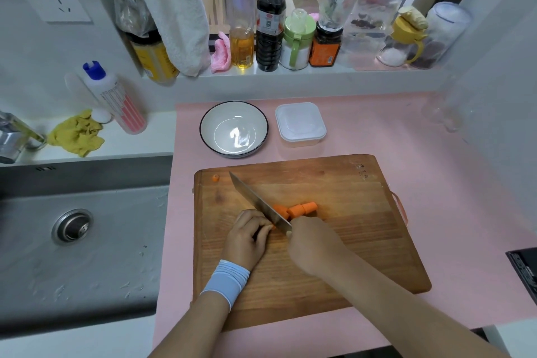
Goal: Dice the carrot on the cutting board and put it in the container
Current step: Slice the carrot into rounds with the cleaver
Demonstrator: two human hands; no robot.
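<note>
My left hand [247,237] is nearest, its fingers curled down over a carrot piece, close against the knife [258,202]. My right hand [312,244] is wrapped round the handle. I'd keep those fingertips tucked back and bring the blade straight down, in even cuts. The rest of the carrot [302,208] lies in chunks just beyond, mid cutting board [348,241]. Farther back on the bench the container [300,125] stands beside a bowl [234,129].

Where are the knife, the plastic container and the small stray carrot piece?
knife [258,203], head view, middle of the blade.
plastic container [300,124], head view, middle of its top.
stray carrot piece [215,178], head view, its centre.
</note>
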